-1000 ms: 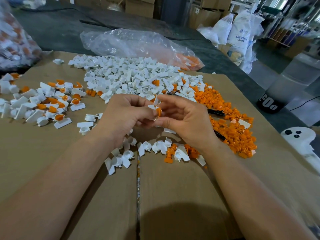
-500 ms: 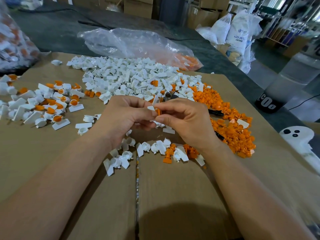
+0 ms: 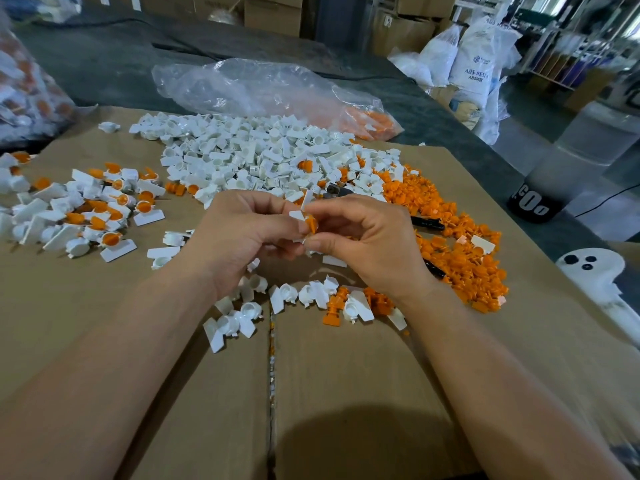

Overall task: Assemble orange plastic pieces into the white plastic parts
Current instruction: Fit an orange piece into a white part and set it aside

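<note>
Left hand [image 3: 242, 237] pinches a small white plastic part [image 3: 298, 215]; right hand [image 3: 370, 244] pinches a small orange plastic piece [image 3: 311, 223] against it, above a brown cardboard sheet [image 3: 346, 375].

On cardboard [image 3: 346, 393]: assembled pieces [image 3: 86, 209] left, bare parts heap [image 3: 256, 154] behind, inserts heap [image 3: 460, 258] right.

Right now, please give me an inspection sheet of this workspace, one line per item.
Surface: brown cardboard over a dark table.
Job's things: white parts heap; orange pieces heap; assembled pieces at left.
Clutter: clear plastic bag; black-handled tool, partly buried.
Hands: left hand holds a white part; right hand pinches an orange piece beside it.
Cables: one black cable on the floor, right.
Surroundings: white sacks, cardboard boxes.
</note>
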`<state>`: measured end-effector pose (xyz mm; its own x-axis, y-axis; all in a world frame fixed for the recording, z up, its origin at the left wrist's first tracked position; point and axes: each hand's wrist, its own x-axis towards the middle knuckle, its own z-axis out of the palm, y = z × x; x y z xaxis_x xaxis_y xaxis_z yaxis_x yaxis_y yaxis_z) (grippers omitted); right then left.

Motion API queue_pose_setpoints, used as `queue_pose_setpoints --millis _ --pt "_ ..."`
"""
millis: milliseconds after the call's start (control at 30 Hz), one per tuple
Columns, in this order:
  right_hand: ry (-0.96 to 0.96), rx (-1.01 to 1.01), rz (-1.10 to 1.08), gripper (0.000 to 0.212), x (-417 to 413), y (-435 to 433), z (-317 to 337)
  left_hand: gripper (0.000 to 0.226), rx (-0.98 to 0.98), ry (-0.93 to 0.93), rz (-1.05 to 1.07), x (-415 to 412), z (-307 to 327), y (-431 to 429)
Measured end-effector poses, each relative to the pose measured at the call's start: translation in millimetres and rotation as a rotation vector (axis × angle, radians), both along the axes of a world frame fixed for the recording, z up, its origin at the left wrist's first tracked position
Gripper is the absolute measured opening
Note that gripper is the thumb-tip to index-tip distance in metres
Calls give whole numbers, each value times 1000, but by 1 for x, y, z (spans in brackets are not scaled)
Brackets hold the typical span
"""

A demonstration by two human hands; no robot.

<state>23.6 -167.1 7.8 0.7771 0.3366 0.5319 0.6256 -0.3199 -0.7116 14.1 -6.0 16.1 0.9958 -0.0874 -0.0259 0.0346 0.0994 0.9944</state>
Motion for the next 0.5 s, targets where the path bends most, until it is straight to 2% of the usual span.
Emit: queue_pose_setpoints --millis 100,233,500 --pt "54 14 3 48 1 -1 0 12 -9 -8 -9 -1 2 0" --pt "20 11 43 40 1 -2 2 14 15 -2 -20 -1 3 0" --pt "-38 -18 38 38 1 -2 0 13 13 38 -27 -1 2 -1"
